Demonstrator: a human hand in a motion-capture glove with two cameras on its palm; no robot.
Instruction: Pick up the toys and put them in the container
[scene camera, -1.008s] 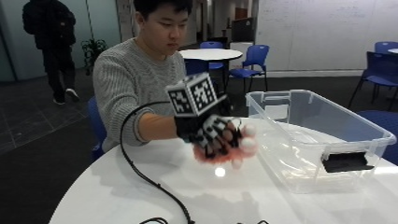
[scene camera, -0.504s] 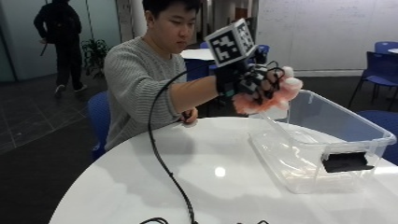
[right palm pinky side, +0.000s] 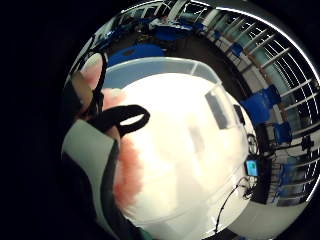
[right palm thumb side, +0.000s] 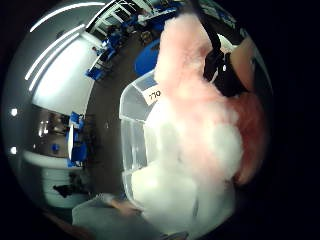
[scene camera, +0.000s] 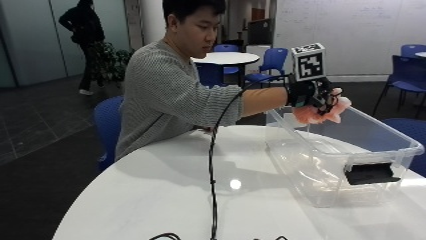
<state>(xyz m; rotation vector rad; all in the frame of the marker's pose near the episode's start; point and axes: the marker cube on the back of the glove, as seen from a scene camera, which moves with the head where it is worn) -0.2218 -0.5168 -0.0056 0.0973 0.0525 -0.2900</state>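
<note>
From the outside, my right hand (scene camera: 314, 96) is gripping the fluffy pink toy (scene camera: 318, 113), holding it up above the clear box (scene camera: 373, 150) on the table (scene camera: 166, 200).

From my palm, the toy (right palm thumb side: 200, 115) is hanging right over the box (right palm thumb side: 134, 130).

I think I am dropping it in next: just letting go.

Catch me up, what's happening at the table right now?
A person seated at the round white table holds a fluffy pink toy in the gloved right hand. The hand is above the open clear plastic container, at the end nearest the person, with its fingers curled round the toy. The toy has not been let go yet, so it is not resting in the container. The palm views show the pink fluff close against the hand, with the container below.
</note>
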